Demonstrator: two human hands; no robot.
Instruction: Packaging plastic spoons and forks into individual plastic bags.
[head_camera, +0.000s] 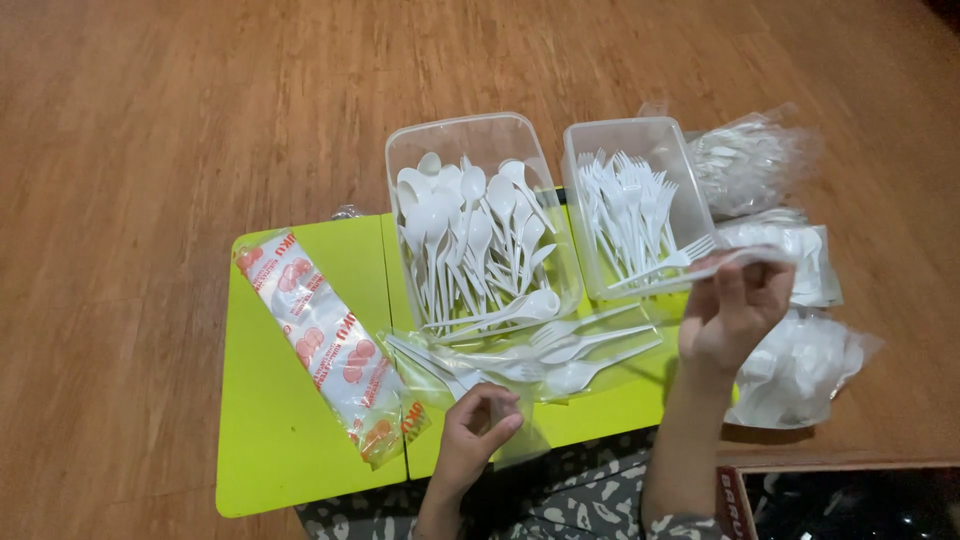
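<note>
My right hand (733, 310) holds a white plastic fork (690, 262) by its handle, its tines at the near edge of a clear tub of forks (640, 205). My left hand (478, 430) pinches the near edge of an open clear plastic bag (520, 435); a loose pile of white forks and spoons (530, 355) lies on that bag. A clear tub of white spoons (470, 230) stands behind the pile, left of the fork tub. Everything rests on a small lime-green table (280, 430).
A long sealed packet with red print (330, 345) lies slantwise on the table's left half. Several clear bags of white cutlery (790, 300) lie on the wooden floor (150, 150) to the right. A dark box edge (830, 500) shows at the bottom right.
</note>
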